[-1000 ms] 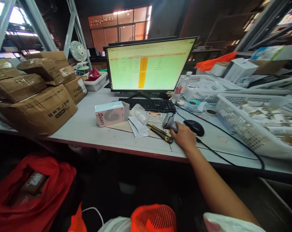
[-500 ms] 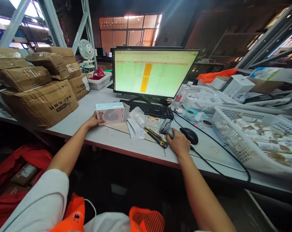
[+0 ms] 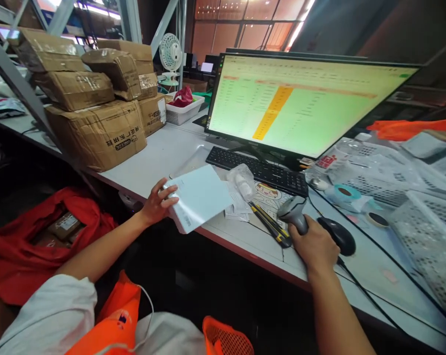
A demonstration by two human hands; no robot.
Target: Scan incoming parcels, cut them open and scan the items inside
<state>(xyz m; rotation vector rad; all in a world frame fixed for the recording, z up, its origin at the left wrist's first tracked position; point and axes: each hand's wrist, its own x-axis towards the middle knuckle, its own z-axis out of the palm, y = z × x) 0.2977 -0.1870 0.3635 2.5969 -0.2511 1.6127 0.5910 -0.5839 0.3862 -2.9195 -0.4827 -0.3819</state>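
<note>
My left hand (image 3: pixel 160 202) grips a pale blue product box (image 3: pixel 202 195) by its left end, fingers over the top face. The box is tilted at the desk's front edge, its broad pale face turned up. On the right, my right hand (image 3: pixel 315 244) is closed round the handle of a grey barcode scanner (image 3: pixel 293 213), low over the desk. Between the hands lie a yellow and black utility knife (image 3: pixel 270 224), folded white paper (image 3: pixel 238 202) and a crumpled clear plastic wrapper (image 3: pixel 242 181). A black mouse (image 3: pixel 338 235) is right beside my right hand.
A monitor (image 3: pixel 307 103) with a spreadsheet stands behind a black keyboard (image 3: pixel 257 170). Taped cardboard boxes (image 3: pixel 100 135) are stacked at the left. White perforated baskets (image 3: pixel 426 231) stand at the right. Cables cross the desk's right side. A red bag (image 3: pixel 52 246) holds parcels below left.
My left hand has tipped the box, so its pale broad face shows instead of its pink printed side, and brought it closer. The view has swung left; my right hand still holds the scanner.
</note>
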